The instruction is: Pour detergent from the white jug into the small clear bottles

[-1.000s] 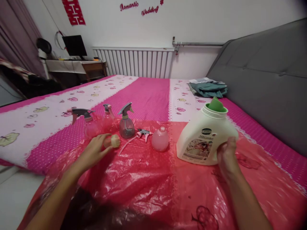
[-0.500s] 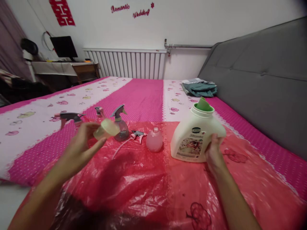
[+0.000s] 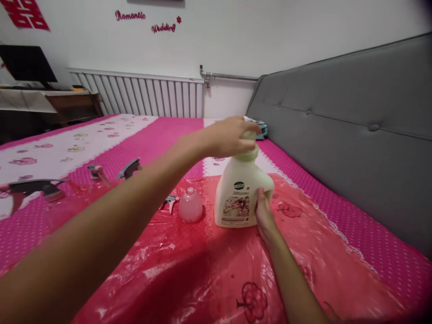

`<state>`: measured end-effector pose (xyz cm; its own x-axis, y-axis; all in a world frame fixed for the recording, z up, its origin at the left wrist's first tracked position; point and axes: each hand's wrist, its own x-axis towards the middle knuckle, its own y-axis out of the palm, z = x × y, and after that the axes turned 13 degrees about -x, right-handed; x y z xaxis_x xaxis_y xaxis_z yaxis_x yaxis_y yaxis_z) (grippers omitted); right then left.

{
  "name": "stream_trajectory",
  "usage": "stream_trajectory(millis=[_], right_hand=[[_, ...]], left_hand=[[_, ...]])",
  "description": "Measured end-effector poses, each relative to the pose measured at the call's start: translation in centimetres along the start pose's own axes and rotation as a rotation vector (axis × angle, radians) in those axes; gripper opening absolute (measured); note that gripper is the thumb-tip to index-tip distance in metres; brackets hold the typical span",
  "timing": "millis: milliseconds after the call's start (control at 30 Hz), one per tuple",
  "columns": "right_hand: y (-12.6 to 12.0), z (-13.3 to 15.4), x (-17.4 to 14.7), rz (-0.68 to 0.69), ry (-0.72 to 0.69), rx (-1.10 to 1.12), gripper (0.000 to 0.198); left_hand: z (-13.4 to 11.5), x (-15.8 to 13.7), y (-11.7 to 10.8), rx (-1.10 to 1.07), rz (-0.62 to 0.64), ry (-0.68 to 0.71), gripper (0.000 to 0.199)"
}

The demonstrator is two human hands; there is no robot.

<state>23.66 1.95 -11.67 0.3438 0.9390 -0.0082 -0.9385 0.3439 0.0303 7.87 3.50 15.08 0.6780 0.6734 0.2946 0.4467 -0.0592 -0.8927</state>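
A white detergent jug [image 3: 236, 193] with a printed label stands upright on red plastic sheeting. My right hand [image 3: 265, 213] grips its handle on the right side. On top of the jug, my left hand [image 3: 232, 137] is closed around a pale yellow-green cap [image 3: 249, 154], which sits over the neck. The green spout inside the neck is hidden by the cap. Just left of the jug stands a round pink bottle [image 3: 191, 206] without a top. Beside that bottle, a spray trigger head [image 3: 169, 202] lies partly hidden behind my left forearm.
Several spray bottles stand at the left, one with a grey-black trigger head [image 3: 37, 186], another with a grey head [image 3: 130, 168]. Red sheeting [image 3: 189, 270] covers the near bed. Folded clothes [image 3: 261, 129] lie near the grey headboard [image 3: 337, 103]. A radiator [image 3: 141, 94] lines the wall.
My left hand has carried the cap from the left, across to the top of the jug. My right hand stays on the jug's handle. The camera view has turned to the right.
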Motion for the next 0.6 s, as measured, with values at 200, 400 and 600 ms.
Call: stream_trajectory(millis=[200,400,600], right_hand=[[0.2,-0.4,0.1,0.017,0.044,0.006,0.079],[0.6,-0.3,-0.2,0.026,0.039,0.011,0.076],[0.4,-0.2,-0.1,0.021,-0.055,0.029,0.079]], left_hand=[[1.3,-0.9,2.7,-0.054,0.05,0.058,0.044],[3.2,-1.1,1.6,-0.273,0.166,0.176,0.05],[2.3,-0.9,0.7,-0.266,0.022,0.105,0.055]])
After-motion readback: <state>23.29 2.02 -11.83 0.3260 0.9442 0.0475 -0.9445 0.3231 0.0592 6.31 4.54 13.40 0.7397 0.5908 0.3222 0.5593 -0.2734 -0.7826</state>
